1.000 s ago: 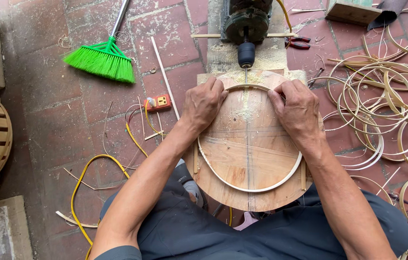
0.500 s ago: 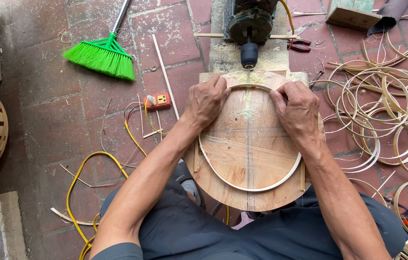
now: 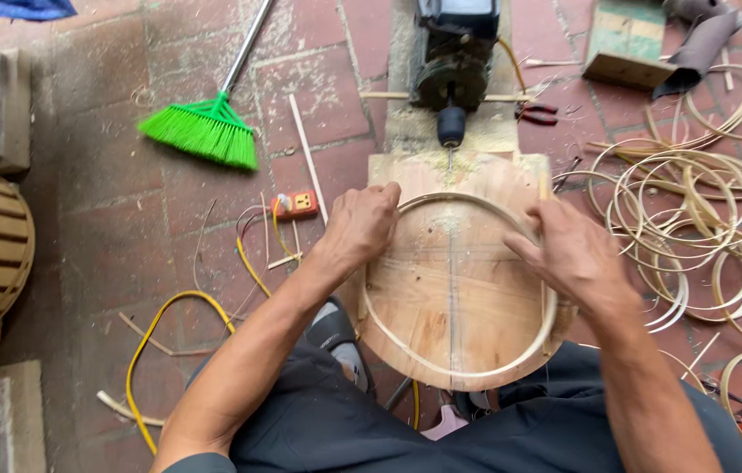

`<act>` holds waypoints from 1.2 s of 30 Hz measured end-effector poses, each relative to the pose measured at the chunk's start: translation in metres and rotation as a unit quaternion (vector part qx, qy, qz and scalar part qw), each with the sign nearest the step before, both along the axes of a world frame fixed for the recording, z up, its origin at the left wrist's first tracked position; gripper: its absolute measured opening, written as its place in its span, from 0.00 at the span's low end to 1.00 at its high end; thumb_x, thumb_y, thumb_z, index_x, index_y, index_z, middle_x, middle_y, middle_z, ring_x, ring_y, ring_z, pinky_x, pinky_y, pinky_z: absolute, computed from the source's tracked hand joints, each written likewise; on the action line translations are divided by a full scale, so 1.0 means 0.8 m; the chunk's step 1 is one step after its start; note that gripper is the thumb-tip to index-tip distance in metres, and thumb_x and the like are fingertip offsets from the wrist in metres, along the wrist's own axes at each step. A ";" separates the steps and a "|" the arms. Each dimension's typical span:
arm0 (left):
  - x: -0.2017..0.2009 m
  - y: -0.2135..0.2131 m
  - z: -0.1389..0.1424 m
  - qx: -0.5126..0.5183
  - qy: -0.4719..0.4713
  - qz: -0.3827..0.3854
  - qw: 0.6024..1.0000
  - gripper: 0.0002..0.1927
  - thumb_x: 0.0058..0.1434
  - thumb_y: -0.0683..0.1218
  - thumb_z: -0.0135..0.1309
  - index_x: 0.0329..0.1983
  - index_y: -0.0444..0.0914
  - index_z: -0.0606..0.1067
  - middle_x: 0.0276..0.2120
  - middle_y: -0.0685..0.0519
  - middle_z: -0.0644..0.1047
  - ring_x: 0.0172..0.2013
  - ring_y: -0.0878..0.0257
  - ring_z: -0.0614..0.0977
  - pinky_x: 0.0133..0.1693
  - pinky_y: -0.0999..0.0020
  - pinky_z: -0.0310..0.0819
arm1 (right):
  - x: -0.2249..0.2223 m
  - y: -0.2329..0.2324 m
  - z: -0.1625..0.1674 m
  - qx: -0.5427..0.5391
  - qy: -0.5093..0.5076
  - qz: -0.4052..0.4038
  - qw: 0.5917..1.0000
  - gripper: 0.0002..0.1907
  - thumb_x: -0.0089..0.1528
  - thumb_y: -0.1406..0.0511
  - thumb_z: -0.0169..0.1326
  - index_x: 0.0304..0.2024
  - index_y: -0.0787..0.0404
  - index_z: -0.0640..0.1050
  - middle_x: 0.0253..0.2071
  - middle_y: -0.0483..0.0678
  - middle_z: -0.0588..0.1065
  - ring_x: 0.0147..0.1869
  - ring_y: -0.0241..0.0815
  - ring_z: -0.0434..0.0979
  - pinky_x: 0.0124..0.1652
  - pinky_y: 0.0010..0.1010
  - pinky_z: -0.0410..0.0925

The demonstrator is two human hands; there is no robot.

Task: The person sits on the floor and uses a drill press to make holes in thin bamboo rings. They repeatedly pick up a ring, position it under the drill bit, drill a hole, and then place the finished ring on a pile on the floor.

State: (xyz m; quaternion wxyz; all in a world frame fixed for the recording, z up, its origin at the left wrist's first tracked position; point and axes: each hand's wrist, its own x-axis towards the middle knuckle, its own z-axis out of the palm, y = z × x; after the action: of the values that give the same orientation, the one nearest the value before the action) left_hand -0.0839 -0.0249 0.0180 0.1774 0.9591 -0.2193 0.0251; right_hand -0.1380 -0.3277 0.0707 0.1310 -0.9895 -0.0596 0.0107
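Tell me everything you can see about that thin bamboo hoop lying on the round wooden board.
The bamboo hoop is one thin, pale strip bent into a near-circular loop. It lies flat on the round wooden board, following close to the board's edge. The left hand presses it at the upper left and the right hand grips it at the upper right. Its top arc sits just below the drill bit of the drill mounted beyond the board. Whether the ends are joined cannot be seen.
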 end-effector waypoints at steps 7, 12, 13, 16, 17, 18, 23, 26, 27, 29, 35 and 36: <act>-0.005 -0.005 0.029 -0.035 0.070 -0.009 0.997 0.20 0.60 0.58 0.59 0.42 0.37 0.74 0.40 0.41 0.79 0.39 0.41 0.81 0.40 0.47 0.73 | -0.005 0.015 -0.005 -0.026 -0.066 0.051 0.996 0.10 0.65 0.59 0.58 0.45 0.55 0.82 0.41 0.51 0.80 0.43 0.53 0.80 0.42 0.43 0.72; 0.015 -0.033 0.002 -0.051 0.007 -0.066 0.996 0.11 0.72 0.48 0.50 0.39 0.35 0.73 0.33 0.47 0.76 0.26 0.51 0.80 0.26 0.56 0.74 | 0.024 0.029 -0.015 0.102 -0.141 0.104 0.979 0.19 0.63 0.60 0.65 0.52 0.61 0.79 0.43 0.54 0.78 0.42 0.51 0.80 0.40 0.38 0.73; 0.017 -0.032 -0.008 -0.015 0.029 -0.046 0.998 0.13 0.77 0.47 0.47 0.38 0.35 0.72 0.31 0.48 0.74 0.24 0.54 0.79 0.23 0.59 0.73 | 0.025 0.024 -0.017 0.083 -0.132 0.077 0.985 0.18 0.62 0.61 0.65 0.51 0.61 0.80 0.42 0.54 0.78 0.41 0.52 0.80 0.40 0.39 0.73; 0.020 -0.020 -0.030 -0.117 -0.172 -0.069 0.976 0.07 0.67 0.43 0.54 0.37 0.34 0.71 0.32 0.48 0.73 0.22 0.58 0.77 0.23 0.64 0.73 | 0.015 0.003 -0.029 0.053 -0.132 0.017 0.990 0.14 0.63 0.62 0.66 0.48 0.60 0.81 0.41 0.54 0.77 0.41 0.52 0.79 0.40 0.41 0.72; 0.022 -0.019 -0.034 -0.108 -0.165 -0.071 0.978 0.07 0.68 0.43 0.54 0.37 0.34 0.71 0.32 0.48 0.73 0.22 0.57 0.77 0.24 0.63 0.73 | 0.012 0.001 -0.036 0.064 -0.148 0.006 0.987 0.10 0.65 0.63 0.65 0.47 0.60 0.81 0.41 0.53 0.78 0.42 0.51 0.79 0.42 0.40 0.72; 0.022 -0.018 -0.037 -0.099 -0.156 -0.070 0.980 0.07 0.68 0.43 0.55 0.37 0.34 0.71 0.32 0.48 0.73 0.22 0.57 0.78 0.24 0.62 0.73 | 0.009 0.000 -0.044 0.075 -0.160 -0.002 0.984 0.07 0.68 0.64 0.64 0.45 0.59 0.82 0.42 0.52 0.78 0.43 0.50 0.79 0.43 0.40 0.72; 0.018 -0.021 -0.028 -0.096 -0.143 -0.063 0.983 0.14 0.63 0.50 0.60 0.35 0.37 0.71 0.31 0.48 0.74 0.26 0.50 0.80 0.26 0.56 0.74 | 0.008 0.007 -0.071 0.085 -0.211 0.004 0.974 0.07 0.68 0.65 0.64 0.42 0.60 0.79 0.37 0.50 0.76 0.40 0.47 0.77 0.39 0.39 0.69; 0.014 -0.023 -0.024 -0.081 -0.140 -0.044 0.986 0.13 0.64 0.50 0.60 0.36 0.38 0.70 0.31 0.48 0.74 0.27 0.50 0.81 0.27 0.56 0.74 | 0.009 0.011 -0.073 0.090 -0.233 0.014 0.968 0.06 0.68 0.66 0.64 0.41 0.61 0.79 0.37 0.50 0.75 0.40 0.48 0.77 0.40 0.39 0.68; 0.014 -0.024 -0.024 -0.080 -0.141 -0.047 0.986 0.13 0.64 0.50 0.60 0.36 0.38 0.70 0.32 0.48 0.74 0.27 0.50 0.81 0.27 0.56 0.74 | 0.010 0.012 -0.073 0.087 -0.233 0.012 0.968 0.06 0.68 0.66 0.64 0.41 0.61 0.78 0.37 0.50 0.75 0.40 0.48 0.77 0.39 0.39 0.68; 0.015 -0.024 -0.026 -0.078 -0.145 -0.048 0.985 0.12 0.64 0.49 0.60 0.37 0.37 0.70 0.32 0.48 0.74 0.27 0.51 0.81 0.27 0.57 0.74 | 0.012 0.013 -0.072 0.092 -0.241 0.025 0.966 0.07 0.69 0.67 0.64 0.40 0.61 0.78 0.39 0.50 0.75 0.41 0.48 0.77 0.41 0.38 0.69; 0.014 -0.024 -0.032 -0.076 -0.147 -0.043 0.985 0.12 0.64 0.46 0.60 0.36 0.36 0.69 0.32 0.48 0.74 0.25 0.53 0.80 0.25 0.59 0.75 | 0.017 0.018 -0.072 0.093 -0.248 0.034 0.964 0.06 0.69 0.67 0.63 0.42 0.62 0.78 0.38 0.50 0.76 0.41 0.49 0.77 0.42 0.40 0.69; 0.014 -0.024 -0.032 -0.074 -0.148 -0.043 0.985 0.12 0.64 0.46 0.60 0.35 0.36 0.69 0.32 0.48 0.74 0.24 0.53 0.80 0.24 0.59 0.74 | 0.018 0.018 -0.072 0.090 -0.249 0.036 0.964 0.07 0.69 0.66 0.63 0.42 0.62 0.78 0.38 0.50 0.76 0.41 0.49 0.77 0.43 0.40 0.69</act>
State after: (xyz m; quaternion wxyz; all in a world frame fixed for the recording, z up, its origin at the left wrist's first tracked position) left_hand -0.0723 -0.0443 -0.0073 0.2143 0.9187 -0.2814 0.1755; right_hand -0.1236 -0.3134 0.0134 0.2002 -0.9423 -0.1262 -0.2368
